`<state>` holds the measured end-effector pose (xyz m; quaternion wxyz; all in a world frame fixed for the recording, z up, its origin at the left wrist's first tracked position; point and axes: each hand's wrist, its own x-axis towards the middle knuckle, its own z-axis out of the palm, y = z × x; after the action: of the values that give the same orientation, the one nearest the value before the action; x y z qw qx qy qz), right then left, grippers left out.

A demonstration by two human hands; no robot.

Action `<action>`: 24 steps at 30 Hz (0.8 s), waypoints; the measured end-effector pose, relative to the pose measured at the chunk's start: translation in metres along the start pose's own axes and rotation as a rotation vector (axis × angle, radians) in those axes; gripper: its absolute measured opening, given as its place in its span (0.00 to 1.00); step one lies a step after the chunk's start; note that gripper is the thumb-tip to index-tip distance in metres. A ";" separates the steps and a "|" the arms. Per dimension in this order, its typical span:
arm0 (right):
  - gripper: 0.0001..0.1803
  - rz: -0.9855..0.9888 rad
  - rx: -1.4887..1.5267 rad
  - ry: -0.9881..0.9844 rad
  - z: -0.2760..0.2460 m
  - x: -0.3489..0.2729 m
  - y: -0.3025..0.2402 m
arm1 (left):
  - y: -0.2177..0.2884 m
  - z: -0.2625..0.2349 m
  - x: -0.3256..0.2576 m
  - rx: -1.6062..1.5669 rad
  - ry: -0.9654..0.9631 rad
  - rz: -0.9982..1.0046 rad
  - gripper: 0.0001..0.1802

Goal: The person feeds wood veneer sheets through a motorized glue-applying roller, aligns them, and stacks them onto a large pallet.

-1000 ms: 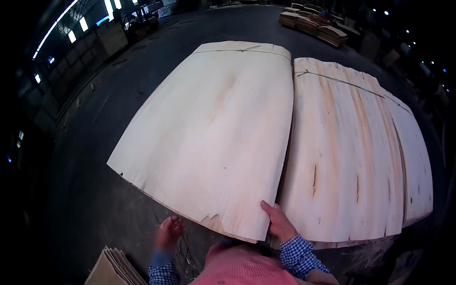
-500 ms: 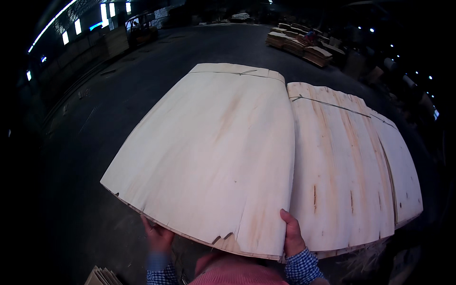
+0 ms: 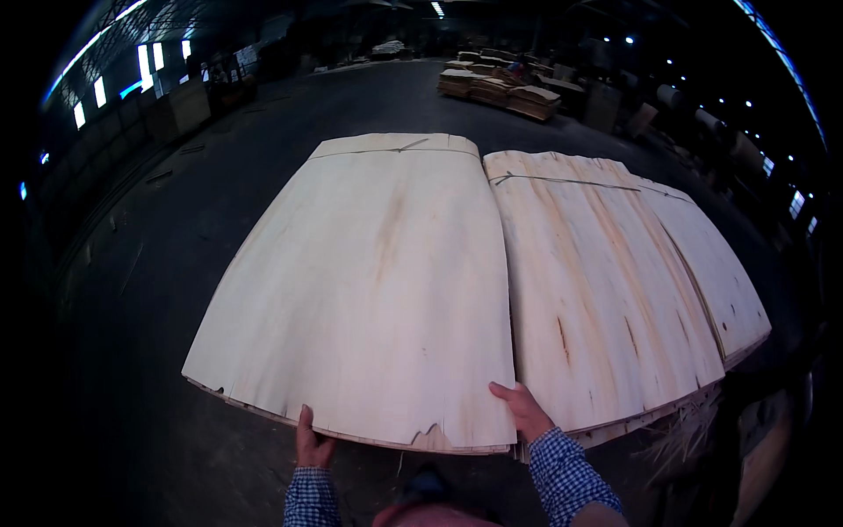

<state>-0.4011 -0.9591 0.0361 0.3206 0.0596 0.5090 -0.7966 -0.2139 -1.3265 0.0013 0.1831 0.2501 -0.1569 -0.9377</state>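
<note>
Along the near edge of a pale wood-sheet stack [image 3: 351, 290], the left hand [image 3: 313, 441] grips the rim, thumb uppermost, fingers hidden; the right hand [image 3: 525, 409] clasps the near right corner. The stack, crossed by 1 cord [image 3: 401, 149] at its far end, lies beside a brown-streaked stack [image 3: 597, 290] to its right.

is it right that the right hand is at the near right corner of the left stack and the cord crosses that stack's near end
Not quite: the head view shows the cord crossing the left stack's far end. The right hand is at its near right corner.
</note>
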 end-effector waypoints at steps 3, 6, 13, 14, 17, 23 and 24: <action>0.23 0.007 -0.031 0.027 0.034 -0.008 -0.018 | 0.007 -0.021 0.018 0.079 -0.015 0.115 0.25; 0.23 -0.039 -0.009 -0.026 0.027 -0.024 0.002 | 0.027 -0.019 0.013 0.116 -0.069 0.111 0.24; 0.21 -0.073 0.074 -0.041 -0.003 -0.103 0.067 | 0.003 -0.065 -0.105 0.160 -0.023 0.133 0.25; 0.21 -0.072 0.069 -0.023 -0.011 -0.117 0.078 | -0.002 -0.074 -0.123 0.175 -0.056 0.132 0.24; 0.21 -0.045 0.064 -0.010 -0.028 -0.165 0.110 | -0.007 -0.104 -0.175 0.206 -0.062 0.113 0.25; 0.24 0.052 0.074 -0.035 -0.044 -0.316 0.198 | -0.021 -0.169 -0.344 0.240 -0.037 0.076 0.29; 0.25 0.065 0.072 -0.041 -0.047 -0.336 0.205 | -0.025 -0.180 -0.360 0.215 -0.018 0.042 0.30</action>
<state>-0.0305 -0.8251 -0.0032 0.3542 0.0711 0.4712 -0.8046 0.1648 -1.1889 -0.0089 0.1734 0.2564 -0.2635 -0.9136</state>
